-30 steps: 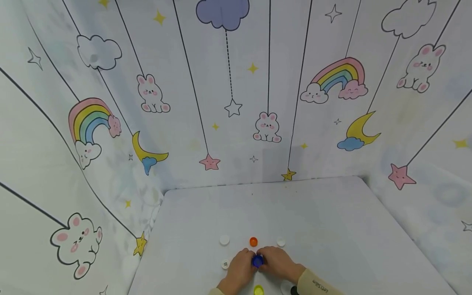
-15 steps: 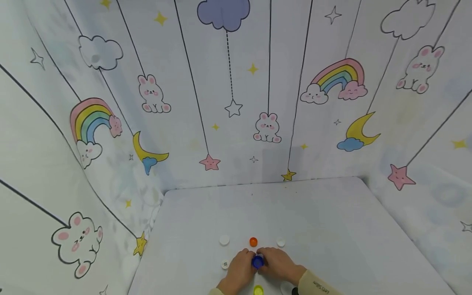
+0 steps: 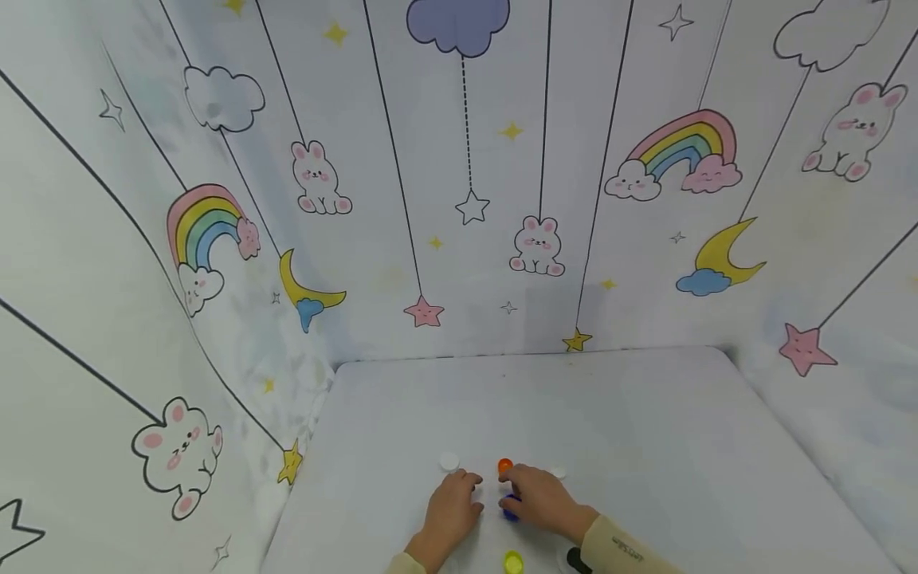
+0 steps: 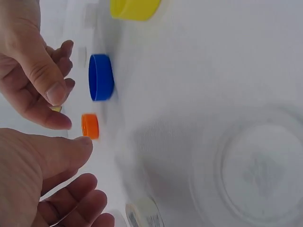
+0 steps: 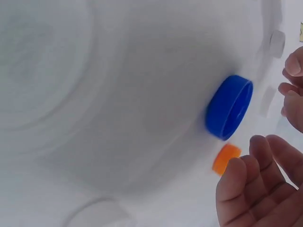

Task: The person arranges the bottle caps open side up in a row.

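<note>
A blue bottle cap (image 3: pixel 511 508) lies on the white table, its open side up, partly hidden by my right hand (image 3: pixel 543 500) in the head view. Both wrist views show the blue cap (image 4: pixel 101 77) apart from all fingers. My right hand, fingers loosely bent and holding nothing, hovers just to its right. To its left is my left hand (image 3: pixel 453 509), also holding nothing, with thumb and fingers spread. A smaller orange cap (image 3: pixel 505 465) lies beyond the blue one, close to my right fingertips. Nearer my body is a yellow cap (image 3: pixel 513 562).
White caps lie beyond the hands: one (image 3: pixel 449 461) at left, another (image 3: pixel 558 473) at right. A black cap (image 3: pixel 578 560) sits by my right sleeve. A white cap (image 4: pixel 144 213) with a printed top is near my left hand. Patterned cloth walls (image 3: pixel 402 343) surround the table.
Both hands held the blue cap earlier; now they have let go of it and moved apart, the left hand shifting left. The head view has turned slightly left.
</note>
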`<state>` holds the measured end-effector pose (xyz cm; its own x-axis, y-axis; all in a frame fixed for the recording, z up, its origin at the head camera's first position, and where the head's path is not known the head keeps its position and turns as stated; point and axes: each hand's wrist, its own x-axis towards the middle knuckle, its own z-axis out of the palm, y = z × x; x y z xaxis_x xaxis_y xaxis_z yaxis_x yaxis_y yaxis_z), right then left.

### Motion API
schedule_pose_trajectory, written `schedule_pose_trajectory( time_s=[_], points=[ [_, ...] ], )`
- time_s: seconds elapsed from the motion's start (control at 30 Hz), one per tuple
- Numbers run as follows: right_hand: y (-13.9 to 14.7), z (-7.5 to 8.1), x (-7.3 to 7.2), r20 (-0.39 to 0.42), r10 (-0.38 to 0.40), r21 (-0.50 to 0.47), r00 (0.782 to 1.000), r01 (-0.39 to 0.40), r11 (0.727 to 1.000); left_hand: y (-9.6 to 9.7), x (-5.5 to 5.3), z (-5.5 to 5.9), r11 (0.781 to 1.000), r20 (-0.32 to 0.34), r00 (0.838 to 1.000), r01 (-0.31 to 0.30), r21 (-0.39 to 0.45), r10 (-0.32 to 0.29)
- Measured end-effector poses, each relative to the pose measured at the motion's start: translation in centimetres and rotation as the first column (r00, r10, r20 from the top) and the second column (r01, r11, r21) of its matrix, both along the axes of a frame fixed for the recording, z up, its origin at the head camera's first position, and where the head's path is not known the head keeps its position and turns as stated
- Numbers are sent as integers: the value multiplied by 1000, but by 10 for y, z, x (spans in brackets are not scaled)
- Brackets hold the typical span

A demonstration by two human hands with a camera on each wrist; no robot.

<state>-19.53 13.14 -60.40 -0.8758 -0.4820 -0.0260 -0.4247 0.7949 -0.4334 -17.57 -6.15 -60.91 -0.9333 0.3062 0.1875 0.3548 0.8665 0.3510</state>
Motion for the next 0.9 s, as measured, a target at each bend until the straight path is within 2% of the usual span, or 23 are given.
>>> schedule_pose_trajectory(
  time_s=[0.1, 0.2, 0.33, 0.5, 0.73, 0.9],
  points=[
    [-7, 1, -2, -56, 63, -13, 996, -64, 998, -9, -1, -1, 1000, -16, 1000, -20, -9, 20],
    [-15, 4, -5, -66, 112, -13, 992, -113, 993, -18, -2, -3, 999, -16, 999, -49, -21, 48],
    [-28, 11, -8, 2, 147, 3, 989, -147, 989, -29, -1, -6, 996, 48, 995, -85, -39, 87],
    [-42, 14, -12, 99, 173, 57, 980, -179, 982, -35, -1, -8, 994, 148, 983, -101, -53, 107],
    [-57, 10, -18, 143, 151, 103, 978, -167, 981, -37, -2, -11, 994, 143, 984, -99, -49, 105],
    [-67, 5, -19, 140, 149, 117, 979, -166, 979, -40, 0, -12, 994, 151, 983, -97, -48, 103]
  ],
)
